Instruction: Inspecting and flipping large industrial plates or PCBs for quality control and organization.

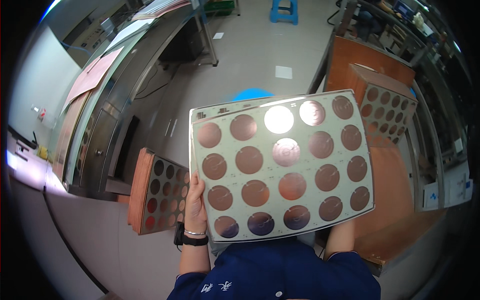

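Note:
A large thin panel [308, 167], pale grey-green with rows of round copper-coloured discs, spans the middle of the view, tilted up in front of my body. My left hand [196, 205] is closed on its lower left edge, the thumb lying along the front face. The right forearm [342, 237] goes up behind the panel's lower right corner. That sheet hides my right hand, so its fingers do not show. Light glares off a few discs near the top edge.
A stack of similar panels [165, 192] stands at my left, another stack [387, 102] at the right. Brown boards [392, 185] lie below the right stack. A metal-framed bench with pink sheets [93, 77] runs along the left. A blue stool [284, 12] stands far ahead.

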